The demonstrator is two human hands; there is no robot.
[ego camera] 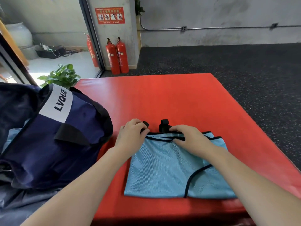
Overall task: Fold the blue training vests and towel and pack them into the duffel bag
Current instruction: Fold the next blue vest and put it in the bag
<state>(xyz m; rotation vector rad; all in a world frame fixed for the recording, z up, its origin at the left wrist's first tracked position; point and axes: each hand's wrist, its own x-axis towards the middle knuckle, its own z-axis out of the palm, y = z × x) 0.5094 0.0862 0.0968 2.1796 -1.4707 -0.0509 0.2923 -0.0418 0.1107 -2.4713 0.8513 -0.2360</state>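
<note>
A light blue training vest (164, 170) with black trim lies folded flat on the red mat (171, 98). Two black strap tabs stick out past its far edge. My left hand (132, 134) grips the vest's far left corner, its fingers curled over one black tab. My right hand (189, 137) pinches the far edge beside the other tab (164, 125). The navy duffel bag (53, 136) with a white "LVQUE" label stands open at the left of the mat. A strip of light blue fabric (11, 136) shows inside the bag.
The mat lies on a dark speckled floor (236, 62). Red fire extinguishers (117, 56) stand against the wall behind it, and a potted plant (61, 75) sits beyond the bag. Grey fabric (24, 204) lies at the lower left under the bag.
</note>
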